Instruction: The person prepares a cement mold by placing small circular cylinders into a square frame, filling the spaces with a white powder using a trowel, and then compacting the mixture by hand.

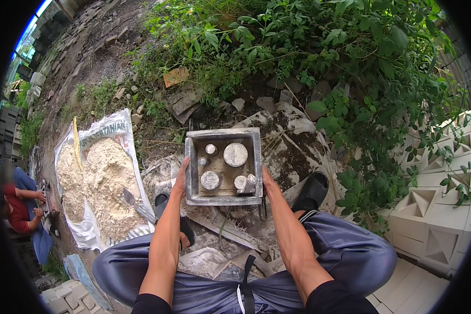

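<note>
Between my knees is a square, grey, box-shaped mould [223,201] with thick walls. My left hand [180,180] grips its left wall, and my right hand [268,183] grips the right wall; the fingertips are partly hidden behind the sides. Inside stand several round, pale-topped cylinders of differing widths. The widest cylinder [235,155] is toward the far right, and a medium cylinder [211,180] sits at the near left. A small upright piece [250,182] leans by the near right corner. Dark metal handles [262,210] show at the mould's edge.
To the left, an opened sack [129,131] bears a heap of pale powder [110,178], with a trowel [129,199] lying in it. Another person [23,209] sits at the far left. Leafy plants [298,47] grow ahead. Pale patterned blocks [413,204] are stacked on the right.
</note>
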The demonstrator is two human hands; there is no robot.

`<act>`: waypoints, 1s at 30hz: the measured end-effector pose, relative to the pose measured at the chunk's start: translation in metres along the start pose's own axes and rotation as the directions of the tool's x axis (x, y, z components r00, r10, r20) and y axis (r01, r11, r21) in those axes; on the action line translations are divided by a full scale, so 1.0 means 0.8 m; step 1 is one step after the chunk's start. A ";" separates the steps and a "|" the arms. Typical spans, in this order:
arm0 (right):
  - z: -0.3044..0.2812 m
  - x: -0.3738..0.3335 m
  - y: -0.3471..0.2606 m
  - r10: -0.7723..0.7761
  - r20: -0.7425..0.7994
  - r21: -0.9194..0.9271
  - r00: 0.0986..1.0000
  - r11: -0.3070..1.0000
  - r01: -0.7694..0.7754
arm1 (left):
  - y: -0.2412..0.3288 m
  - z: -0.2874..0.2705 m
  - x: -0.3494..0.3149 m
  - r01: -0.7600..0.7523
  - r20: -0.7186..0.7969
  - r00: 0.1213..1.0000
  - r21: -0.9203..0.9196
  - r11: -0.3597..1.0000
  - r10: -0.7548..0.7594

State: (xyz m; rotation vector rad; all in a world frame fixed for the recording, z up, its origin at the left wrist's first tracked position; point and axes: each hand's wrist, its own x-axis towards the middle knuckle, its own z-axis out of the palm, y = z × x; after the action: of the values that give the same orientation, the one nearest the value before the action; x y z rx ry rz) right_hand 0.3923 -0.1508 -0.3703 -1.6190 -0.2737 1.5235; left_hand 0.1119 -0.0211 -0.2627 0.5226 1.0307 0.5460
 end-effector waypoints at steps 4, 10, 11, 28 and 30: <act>0.052 -0.032 -0.033 0.170 0.121 0.109 0.978 0.977 -0.183 | 0.005 -0.046 -0.012 0.020 -0.059 0.998 0.051 0.998 -0.017; 0.030 -0.002 -0.009 0.216 -0.002 -0.008 0.976 0.976 -0.216 | 0.022 -0.017 -0.013 0.051 0.042 0.998 0.003 0.999 -0.051; 0.037 -0.004 -0.006 0.221 0.009 -0.007 0.975 0.975 -0.221 | 0.024 -0.020 -0.018 0.050 0.030 0.998 0.005 0.999 -0.050; -0.100 -0.082 -0.004 0.012 -0.453 0.010 0.891 1.000 -0.008 | -0.003 0.097 0.007 0.055 0.104 0.989 0.395 0.917 -0.104; -0.138 -0.099 -0.021 -0.011 -0.492 0.053 0.871 0.998 0.042 | -0.009 0.146 0.010 0.076 0.156 0.971 0.513 0.855 -0.180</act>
State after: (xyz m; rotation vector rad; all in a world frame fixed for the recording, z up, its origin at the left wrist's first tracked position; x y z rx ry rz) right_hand 0.4795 -0.2422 -0.3173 -1.8787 0.0347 1.0357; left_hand 0.2210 -0.0382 -0.2237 0.9463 1.0056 0.0876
